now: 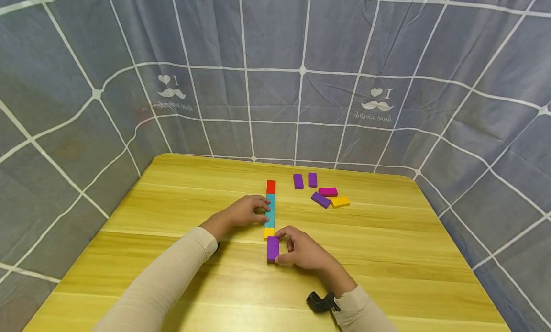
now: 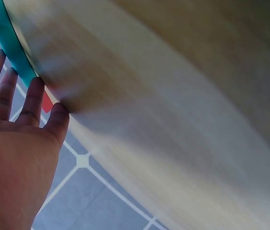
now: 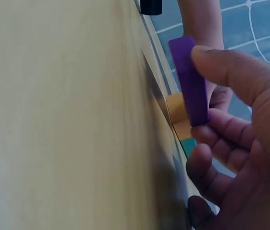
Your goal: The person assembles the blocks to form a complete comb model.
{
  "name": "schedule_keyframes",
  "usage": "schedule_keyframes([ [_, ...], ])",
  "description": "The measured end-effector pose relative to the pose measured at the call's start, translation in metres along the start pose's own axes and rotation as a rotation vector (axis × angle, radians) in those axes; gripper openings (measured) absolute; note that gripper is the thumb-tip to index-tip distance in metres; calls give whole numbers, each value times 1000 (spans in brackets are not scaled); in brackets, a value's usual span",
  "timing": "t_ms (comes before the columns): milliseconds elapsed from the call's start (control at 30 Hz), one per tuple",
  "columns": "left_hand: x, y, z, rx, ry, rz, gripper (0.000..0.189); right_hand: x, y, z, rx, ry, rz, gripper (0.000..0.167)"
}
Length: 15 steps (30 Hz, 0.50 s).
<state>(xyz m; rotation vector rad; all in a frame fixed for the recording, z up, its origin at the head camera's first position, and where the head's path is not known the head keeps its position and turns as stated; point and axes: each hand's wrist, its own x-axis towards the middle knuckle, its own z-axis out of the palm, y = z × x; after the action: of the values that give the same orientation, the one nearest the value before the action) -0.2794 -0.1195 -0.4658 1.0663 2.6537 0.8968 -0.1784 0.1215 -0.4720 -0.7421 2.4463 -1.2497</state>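
Note:
In the head view a straight row of blocks runs away from me: a yellow block [image 1: 269, 233] at the near end, teal blocks [image 1: 271, 212] in the middle, a red block [image 1: 270, 187] at the far end. My left hand [image 1: 246, 211] lies along the row's left side, fingers loosely extended and fingertips at the teal. With thumb and fingers, my right hand [image 1: 304, 249] pinches a purple block [image 1: 273, 249] by its ends, just short of the yellow one. The right wrist view shows this purple block [image 3: 190, 81] tilted above the tabletop.
Right of the row's far part lie loose blocks: several purple ones [image 1: 298, 181], a magenta one [image 1: 328, 192] and a yellow one [image 1: 340, 202]. All rest on a wood-grain table [image 1: 387, 255]. A grey curtain [image 1: 275, 97] with white lines surrounds its back and sides.

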Motion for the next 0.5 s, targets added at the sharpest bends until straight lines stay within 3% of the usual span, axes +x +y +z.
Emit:
schedule_keyframes([
  [300, 0, 1, -1, 1, -4, -14, 34, 2, -2, 6, -167, 2, -13, 47],
  [500, 0, 3, -2, 4, -10, -14, 34, 2, -2, 6, -211, -9, -15, 48],
])
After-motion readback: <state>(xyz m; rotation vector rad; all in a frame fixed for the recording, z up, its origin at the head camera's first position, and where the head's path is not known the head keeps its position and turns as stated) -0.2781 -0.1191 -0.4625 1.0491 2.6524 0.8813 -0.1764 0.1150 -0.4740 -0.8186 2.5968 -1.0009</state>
